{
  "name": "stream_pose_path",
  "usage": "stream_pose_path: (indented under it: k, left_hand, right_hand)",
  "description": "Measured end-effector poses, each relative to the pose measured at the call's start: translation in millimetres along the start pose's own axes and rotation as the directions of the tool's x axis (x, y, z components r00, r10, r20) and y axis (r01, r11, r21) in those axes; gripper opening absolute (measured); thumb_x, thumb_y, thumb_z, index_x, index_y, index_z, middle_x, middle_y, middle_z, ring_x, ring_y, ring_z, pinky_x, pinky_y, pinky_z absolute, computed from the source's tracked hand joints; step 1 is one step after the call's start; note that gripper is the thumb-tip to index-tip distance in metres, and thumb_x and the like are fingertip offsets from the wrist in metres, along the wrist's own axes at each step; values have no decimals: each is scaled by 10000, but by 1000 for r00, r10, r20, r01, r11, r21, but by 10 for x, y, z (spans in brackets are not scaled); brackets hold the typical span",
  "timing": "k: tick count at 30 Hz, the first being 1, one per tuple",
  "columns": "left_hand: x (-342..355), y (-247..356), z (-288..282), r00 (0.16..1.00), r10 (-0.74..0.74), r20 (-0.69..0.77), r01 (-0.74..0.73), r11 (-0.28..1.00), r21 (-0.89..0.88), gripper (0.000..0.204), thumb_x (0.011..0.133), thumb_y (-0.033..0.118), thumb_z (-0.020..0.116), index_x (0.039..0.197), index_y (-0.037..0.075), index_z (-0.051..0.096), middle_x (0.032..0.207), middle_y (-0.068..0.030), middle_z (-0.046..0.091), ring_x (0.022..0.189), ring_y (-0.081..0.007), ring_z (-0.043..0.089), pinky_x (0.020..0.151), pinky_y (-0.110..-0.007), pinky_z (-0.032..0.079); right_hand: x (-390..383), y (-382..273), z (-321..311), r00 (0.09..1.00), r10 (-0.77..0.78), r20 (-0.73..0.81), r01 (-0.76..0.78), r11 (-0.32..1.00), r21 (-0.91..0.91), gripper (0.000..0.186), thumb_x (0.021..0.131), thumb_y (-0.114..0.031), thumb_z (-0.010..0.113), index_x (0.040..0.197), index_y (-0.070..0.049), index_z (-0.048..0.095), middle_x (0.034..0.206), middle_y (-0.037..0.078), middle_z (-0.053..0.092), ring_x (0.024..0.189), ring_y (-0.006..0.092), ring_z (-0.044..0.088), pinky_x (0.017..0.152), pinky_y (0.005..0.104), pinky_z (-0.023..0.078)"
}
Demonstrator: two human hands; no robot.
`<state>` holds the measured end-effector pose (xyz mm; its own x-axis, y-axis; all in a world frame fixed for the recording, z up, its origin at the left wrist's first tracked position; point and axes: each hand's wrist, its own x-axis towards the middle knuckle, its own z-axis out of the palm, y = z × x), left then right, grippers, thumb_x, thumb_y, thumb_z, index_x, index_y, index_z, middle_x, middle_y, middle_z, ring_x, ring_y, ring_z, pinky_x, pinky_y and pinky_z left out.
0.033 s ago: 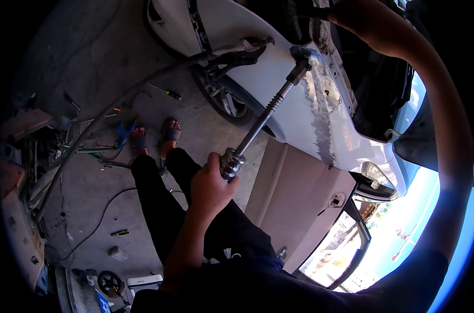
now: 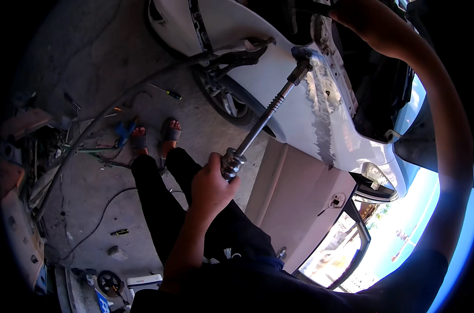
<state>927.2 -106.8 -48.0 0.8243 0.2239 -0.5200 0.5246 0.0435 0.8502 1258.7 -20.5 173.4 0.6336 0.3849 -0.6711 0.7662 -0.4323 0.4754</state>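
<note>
My left hand [image 2: 213, 182] is closed round the ribbed metal weight of a slide hammer [image 2: 260, 122]. Its shaft slants up and right, with a spring near the top, and its dark head meets the bare metal patch on the white car's fender [image 2: 289, 88]. At the upper right, my right arm curves over the front of the car. My right hand [image 2: 362, 26] is closed at a dark bar-like thing by the engine bay; shade hides most of its fingers.
A thick cable [image 2: 130, 94] runs from a clamp-like end beside the wheel [image 2: 229, 101] down to the left. A brownish door [image 2: 299, 188] stands at the right. Screwdrivers [image 2: 173, 94], a stone [image 2: 117, 253] and a thin cord [image 2: 98, 224] lie on the floor. Parts crowd the left.
</note>
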Motion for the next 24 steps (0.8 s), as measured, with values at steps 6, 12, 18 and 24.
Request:
stream_pose_path:
  k: [6, 12, 18, 24]
  left_hand:
    - [-6, 39, -17, 1000, -1, 1, 1, 1000, 0, 344, 715, 129, 711, 946, 41, 471, 769, -147, 640, 718, -353, 662, 624, -424, 515]
    - [-1, 42, -2, 1000, -21, 6, 21, 1000, -20, 328, 718, 129, 706, 933, 45, 473, 758, -140, 637, 717, -358, 658, 616, -430, 511]
    - [-8, 30, 26, 1000, -9, -3, 9, 1000, -14, 328, 715, 127, 706, 928, 41, 472, 740, -136, 628, 709, -361, 652, 619, -430, 509]
    - [-9, 36, 30, 1000, -24, 7, 24, 1000, -11, 327, 715, 125, 705, 927, 40, 470, 741, -133, 628, 708, -354, 654, 623, -427, 508]
  right_hand:
    - [110, 110, -39, 995, -62, 81, 67, 996, -62, 413, 975, -370, 477, 962, -2, 665, 865, 232, 651, 810, 396, 608, 751, 462, 452]
    - [217, 234, 16, 983, -138, 119, 153, 979, -131, 416, 979, -373, 473, 955, -5, 664, 833, 223, 646, 795, 380, 609, 749, 468, 449]
    - [191, 214, -50, 978, -125, 170, 143, 985, -100, 404, 983, -369, 468, 946, -12, 653, 777, 209, 634, 750, 376, 595, 727, 455, 447]
    - [137, 203, -27, 975, 9, 220, -17, 999, 30, 433, 996, -378, 453, 901, -3, 645, 648, 109, 609, 624, 230, 598, 655, 399, 461]
